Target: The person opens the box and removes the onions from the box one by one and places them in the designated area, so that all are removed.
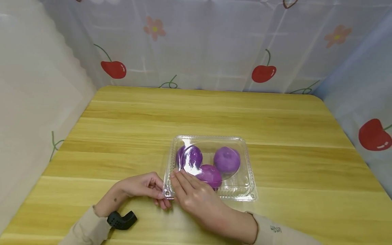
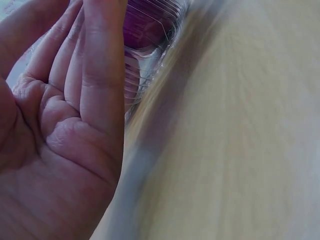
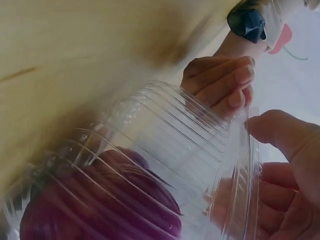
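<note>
A clear plastic clamshell box (image 1: pixel 235 190) with its lid down sits near the front of the table. Inside lie three rounded purple pieces, a dark one (image 1: pixel 196 154) at left, a lighter dimpled one (image 1: pixel 227 160) at right and another (image 1: pixel 211 175) in front; their kind is not clear. My left hand (image 1: pixel 147 187) pinches the box's front left corner between thumb and fingers. Across the lid beside that corner, my right hand (image 1: pixel 196 197) presses with straight fingers. In the right wrist view the right thumb (image 3: pixel 280 127) is at the box's rim (image 3: pixel 245 185).
The box stands on a wooden table (image 1: pixel 294 143). A printed curtain (image 1: pixel 208 44) with cherries and flowers hangs behind it and along both sides. On my left wrist is a black band piece (image 1: pixel 122 220), just above the tabletop.
</note>
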`<state>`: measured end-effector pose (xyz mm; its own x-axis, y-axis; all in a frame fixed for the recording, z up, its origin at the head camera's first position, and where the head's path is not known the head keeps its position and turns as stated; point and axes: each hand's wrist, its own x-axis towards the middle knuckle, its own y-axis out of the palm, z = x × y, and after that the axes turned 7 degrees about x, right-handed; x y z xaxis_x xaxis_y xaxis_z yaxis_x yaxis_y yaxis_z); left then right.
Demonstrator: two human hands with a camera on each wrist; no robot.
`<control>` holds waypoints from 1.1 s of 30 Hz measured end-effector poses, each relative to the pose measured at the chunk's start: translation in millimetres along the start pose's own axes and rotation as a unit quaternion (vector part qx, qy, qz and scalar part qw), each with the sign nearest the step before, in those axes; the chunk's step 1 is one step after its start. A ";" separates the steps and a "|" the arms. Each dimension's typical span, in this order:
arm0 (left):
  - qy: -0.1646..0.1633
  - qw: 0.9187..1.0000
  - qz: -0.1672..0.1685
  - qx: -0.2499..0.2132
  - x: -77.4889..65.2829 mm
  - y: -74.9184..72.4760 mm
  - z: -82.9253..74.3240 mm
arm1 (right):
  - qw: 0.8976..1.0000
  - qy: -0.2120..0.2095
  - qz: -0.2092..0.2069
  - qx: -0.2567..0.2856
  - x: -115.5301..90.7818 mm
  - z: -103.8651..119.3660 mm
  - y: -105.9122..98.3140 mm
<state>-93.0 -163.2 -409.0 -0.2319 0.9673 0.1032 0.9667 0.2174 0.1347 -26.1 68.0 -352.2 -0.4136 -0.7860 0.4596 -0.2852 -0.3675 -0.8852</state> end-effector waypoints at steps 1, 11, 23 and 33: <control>0.001 1.000 0.002 -0.001 0.1 0.2 -0.2 | 1.000 -0.004 0.004 -0.007 0.0 -0.2 -0.5; -0.016 1.000 -0.026 0.002 -2.1 -0.3 -1.2 | 0.998 -0.024 0.036 -0.055 1.3 0.6 -6.3; -0.017 0.998 -0.043 0.031 -0.1 -0.2 -0.8 | 0.993 -0.043 0.033 -0.106 1.6 2.5 -6.8; -0.011 0.997 -0.077 0.021 0.6 5.4 -0.7 | 0.996 -0.045 0.010 -0.082 0.5 -0.3 -5.0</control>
<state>-88.0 -161.6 -407.5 -0.3754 0.9247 0.0630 0.9239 0.3678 0.1053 -25.2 69.6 -347.5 -0.3432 -0.8367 0.4268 -0.4182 -0.2708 -0.8670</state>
